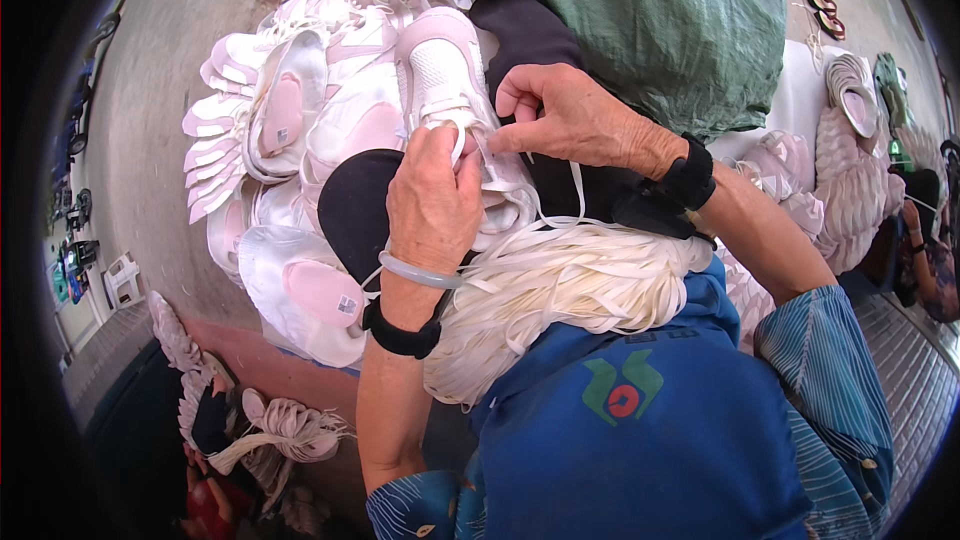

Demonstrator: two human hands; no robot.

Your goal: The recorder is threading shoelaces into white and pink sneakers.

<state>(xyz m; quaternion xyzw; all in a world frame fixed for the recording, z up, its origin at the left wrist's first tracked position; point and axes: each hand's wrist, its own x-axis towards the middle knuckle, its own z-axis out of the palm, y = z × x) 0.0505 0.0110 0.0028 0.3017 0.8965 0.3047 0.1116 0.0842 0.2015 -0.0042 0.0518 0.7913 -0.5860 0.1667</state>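
Observation:
A white and pale pink sneaker [440, 65] lies in front of me, toe pointing away. My left hand [435, 195] is closed at its eyelets, pinching a white shoelace [459, 144] that stands up in a small loop. On the sneaker's right side is my right hand [590, 125], its fingers bent and the thumb apart from them, the thumb tip by the eyelet edge. No lace shows in the gap between its thumb and forefinger. A strand of lace [578, 188] hangs below this hand toward a thick bundle of white laces [570, 280] on my lap.
Stacked white and pink shoe uppers [285, 105] crowd the left. Black rounded pads [355, 202] lie beside the sneaker. Green sheeting [650, 20] covers something at the far right. More uppers [850, 180] are piled at right, near another person [930, 240]. Sandals [826, 16] lie on the ground beyond.

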